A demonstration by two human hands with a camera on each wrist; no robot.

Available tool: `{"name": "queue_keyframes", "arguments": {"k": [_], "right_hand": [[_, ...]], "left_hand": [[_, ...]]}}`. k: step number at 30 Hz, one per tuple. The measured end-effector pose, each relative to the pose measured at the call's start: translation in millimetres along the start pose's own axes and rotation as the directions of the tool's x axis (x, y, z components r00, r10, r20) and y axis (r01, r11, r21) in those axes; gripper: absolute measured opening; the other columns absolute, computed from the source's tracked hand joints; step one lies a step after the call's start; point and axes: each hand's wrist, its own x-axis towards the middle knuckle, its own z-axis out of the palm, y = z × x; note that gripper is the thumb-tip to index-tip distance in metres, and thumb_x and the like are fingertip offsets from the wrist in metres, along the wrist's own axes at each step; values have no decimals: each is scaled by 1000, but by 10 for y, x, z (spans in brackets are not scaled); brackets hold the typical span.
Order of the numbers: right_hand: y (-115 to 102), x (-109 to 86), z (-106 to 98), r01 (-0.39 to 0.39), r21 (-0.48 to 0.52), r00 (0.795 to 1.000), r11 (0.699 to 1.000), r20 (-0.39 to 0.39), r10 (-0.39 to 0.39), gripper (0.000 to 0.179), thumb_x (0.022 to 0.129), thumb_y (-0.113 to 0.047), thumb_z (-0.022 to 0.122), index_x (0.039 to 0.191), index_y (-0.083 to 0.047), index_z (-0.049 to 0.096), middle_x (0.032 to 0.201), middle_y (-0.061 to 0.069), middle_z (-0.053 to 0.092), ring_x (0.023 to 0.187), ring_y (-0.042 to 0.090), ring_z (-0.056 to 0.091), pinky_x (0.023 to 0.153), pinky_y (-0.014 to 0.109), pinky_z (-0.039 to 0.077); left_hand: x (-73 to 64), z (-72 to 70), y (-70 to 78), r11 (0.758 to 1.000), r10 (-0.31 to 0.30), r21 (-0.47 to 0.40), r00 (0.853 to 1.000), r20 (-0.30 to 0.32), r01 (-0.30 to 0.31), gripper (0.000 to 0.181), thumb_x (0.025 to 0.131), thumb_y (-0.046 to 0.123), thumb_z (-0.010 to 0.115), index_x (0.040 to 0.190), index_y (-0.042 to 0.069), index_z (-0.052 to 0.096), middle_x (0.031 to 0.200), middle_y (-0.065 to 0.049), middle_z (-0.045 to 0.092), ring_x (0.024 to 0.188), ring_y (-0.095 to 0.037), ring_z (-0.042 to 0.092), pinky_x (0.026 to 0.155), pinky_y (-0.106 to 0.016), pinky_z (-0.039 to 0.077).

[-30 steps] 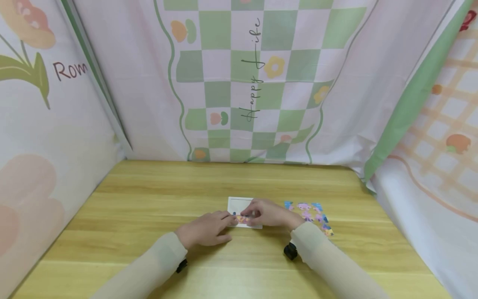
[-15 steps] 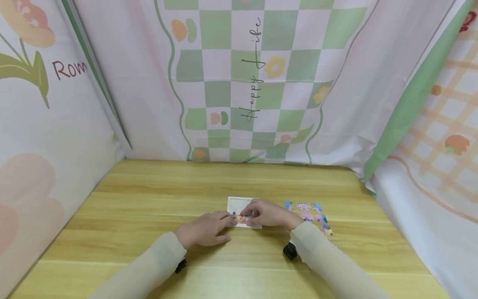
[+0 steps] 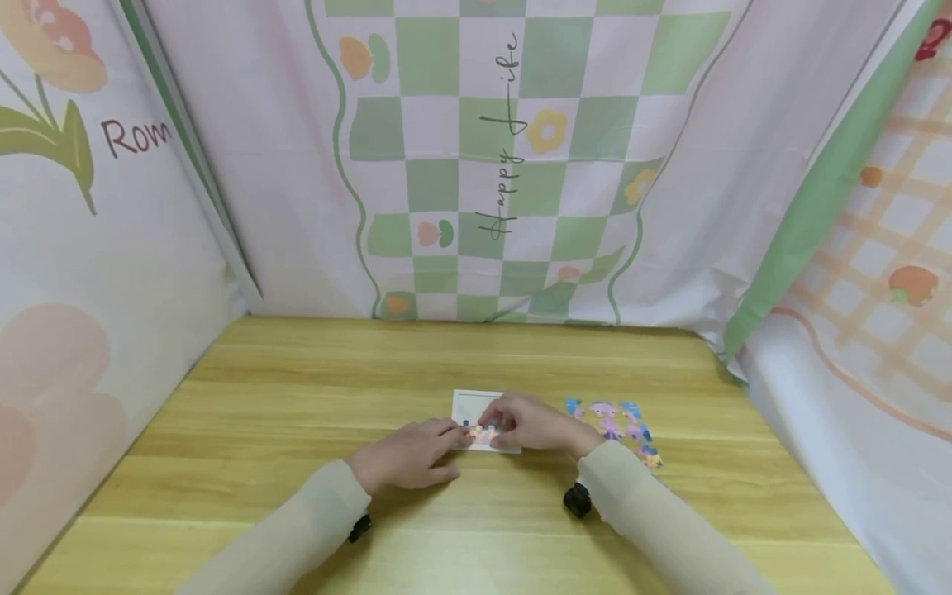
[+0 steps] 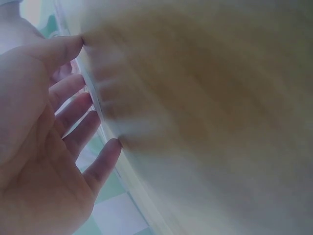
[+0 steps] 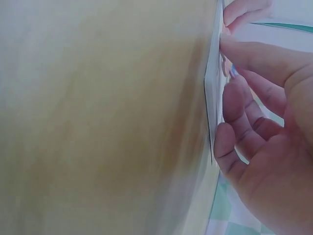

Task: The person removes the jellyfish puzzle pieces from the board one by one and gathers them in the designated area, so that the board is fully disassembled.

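Note:
A white puzzle tray (image 3: 470, 405) lies flat on the table with a strip of colourful jigsaw pieces (image 3: 483, 435) along its near side. My left hand (image 3: 411, 456) rests at the tray's left edge, its fingers fairly straight and the fingertips right at the pieces. From the right, my right hand (image 3: 534, 421) reaches over the tray, thumb and fingers curled about a jigsaw piece (image 5: 226, 67) at the tray's surface. The right fingers hide part of the strip. In the left wrist view, the left fingertips (image 4: 117, 143) meet the tabletop and tray edge.
Several loose jigsaw pieces (image 3: 606, 411), pink, blue and yellow, are spread to the right of the tray, some behind the right forearm. The wooden table (image 3: 312, 364) is bounded by printed cloth (image 3: 521, 248) at the back and both sides.
The strip of pieces between my hands now looks paler, with a knobbly upper edge showing. My right fingers have shifted very slightly; the left hand has stayed in place.

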Motion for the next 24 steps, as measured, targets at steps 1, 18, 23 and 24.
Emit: {"name": "queue_keyframes", "arguments": {"k": [1,18,23,24], "right_hand": [[-2,3,4,0,1,1000,1000,-2,0,25,93,-15,73,117,-13,68,103,-1,61,88,15,57,78,33,52],[9,-22,-7,49,52,998,997,24,-51,16,101,-20,63,114,-12,60,96,-2,67,84,13,63,74,32,54],[101,-110,-65,26,61,1000,998,2,-27,18,99,-23,66,114,-15,62,95,-4,66,85,13,63,76,32,54],[117,-137,-83,16,65,1000,998,-3,-16,18,98,-23,67,114,-15,62,95,-4,65,85,14,63,77,33,54]], "left_hand": [[0,6,-5,1000,3,1,1000,-3,-3,47,101,33,61,142,10,53,146,-9,48,132,-26,49,109,-42,42],[10,24,-14,1000,-21,0,1000,12,21,49,102,35,60,145,12,52,148,-7,47,134,-23,46,110,-42,41],[9,31,-12,1000,-14,-11,1000,9,14,47,102,34,60,144,13,52,150,-4,45,136,-23,44,110,-44,41],[8,31,-12,1000,-16,-13,1000,11,16,47,102,34,60,144,13,52,151,-4,45,137,-23,43,110,-45,40]]}}
